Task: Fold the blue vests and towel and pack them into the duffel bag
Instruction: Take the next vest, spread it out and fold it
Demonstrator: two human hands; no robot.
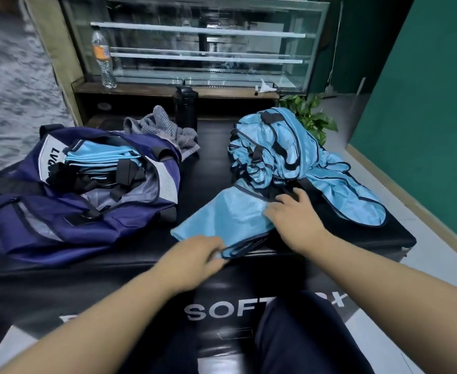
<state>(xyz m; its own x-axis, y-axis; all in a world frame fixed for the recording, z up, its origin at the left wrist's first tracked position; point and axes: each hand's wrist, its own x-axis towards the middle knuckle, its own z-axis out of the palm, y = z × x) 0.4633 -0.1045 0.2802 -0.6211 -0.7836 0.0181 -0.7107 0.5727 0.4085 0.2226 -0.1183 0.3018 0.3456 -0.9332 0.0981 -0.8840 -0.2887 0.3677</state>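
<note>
Left hand [195,256] pinches the near black-trimmed edge of one blue vest [230,214] laid on the bench [211,147]; right hand [294,211] presses on it, fingers spread. Folded vests [100,157] already lie in the open duffel bag [87,211] at left. Unfolded vests [289,149] remain heaped at right. Grey towel [165,128] lies crumpled behind the bag, unpacked. Dark bottle [185,107] stands beside it, clear of the work.

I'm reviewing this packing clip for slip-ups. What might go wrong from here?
The vest being folded lies near the soft box's front edge; it may slide off. The left hand pinches only its trim, so the fold may skew. The unfolded vests are tangled and may drag along. The grey towel behind the duffel bag might be forgotten.
</note>
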